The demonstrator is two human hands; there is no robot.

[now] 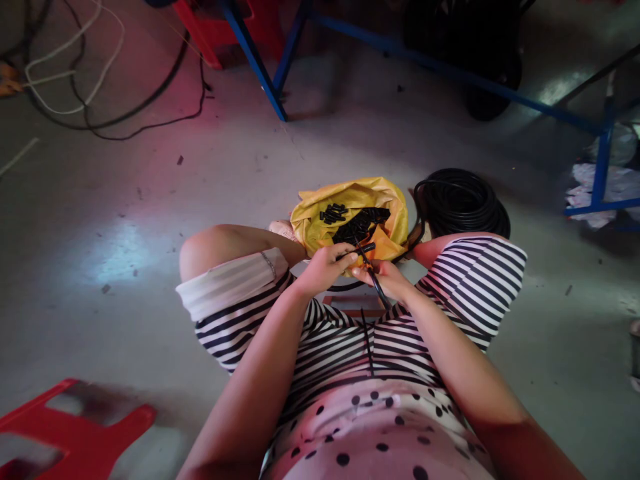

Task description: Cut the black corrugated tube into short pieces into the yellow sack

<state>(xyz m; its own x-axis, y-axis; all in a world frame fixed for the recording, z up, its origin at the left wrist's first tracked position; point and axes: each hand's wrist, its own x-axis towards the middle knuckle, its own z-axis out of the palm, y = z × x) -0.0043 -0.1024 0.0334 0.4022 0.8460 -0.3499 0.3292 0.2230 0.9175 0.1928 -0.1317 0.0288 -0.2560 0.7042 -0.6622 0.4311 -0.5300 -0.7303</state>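
Observation:
A short black tube piece (367,247) sticks out past the fingertips of my left hand (327,268), which is closed on it. Close beside it, my right hand (390,280) is wrapped round a slim black and orange tool (377,287); its dark tip crosses near the tube piece. Fingers hide part of both objects. Just beyond my hands an open yellow bag (313,227) stands between my feet, with many short black pieces (360,223) inside. To its right lies a coil of black tube (463,200), from which a length runs toward my hands.
Blue metal frame legs (280,100) and a red stool (200,30) stand ahead. Another red stool (75,427) is at the lower left. Loose cables (145,100) cross the floor at the upper left. Crumpled plastic (590,187) lies at the right.

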